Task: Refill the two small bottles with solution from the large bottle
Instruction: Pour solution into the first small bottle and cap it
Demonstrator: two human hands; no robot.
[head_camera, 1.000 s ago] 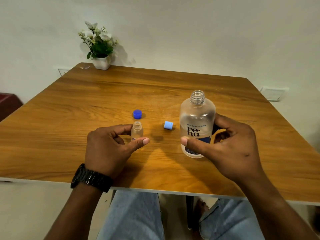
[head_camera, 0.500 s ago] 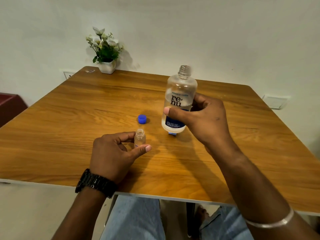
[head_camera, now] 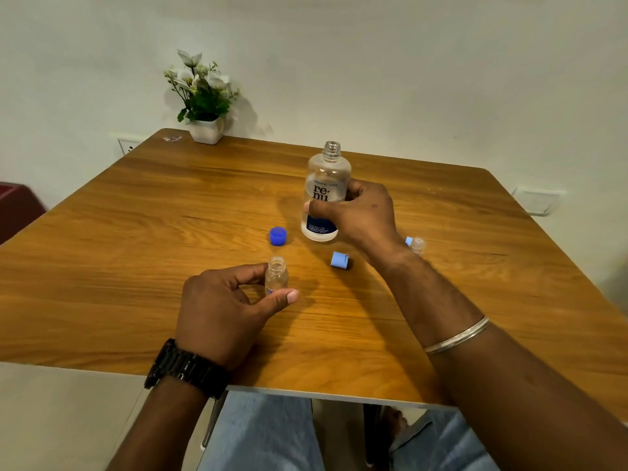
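1. Your large bottle (head_camera: 325, 195) is uncapped, upright and clear; how much solution is inside cannot be told from here. It sits out past the middle of the wooden table (head_camera: 136, 232), and whether its base touches the wood is unclear.
2. The small bottle (head_camera: 276, 274) near you stands upright with its mouth open and looks empty or nearly so.
3. A second small bottle (head_camera: 417, 245) shows only partly behind your right forearm; its contents cannot be made out.
4. A dark blue cap (head_camera: 278, 236) and a light blue cap (head_camera: 339, 260) lie loose on the table between the bottles.
5. Your right hand (head_camera: 360, 215) is wrapped around the large bottle's lower half, thumb across the label.
6. Your left hand (head_camera: 221, 307) pinches the near small bottle between thumb and forefinger.
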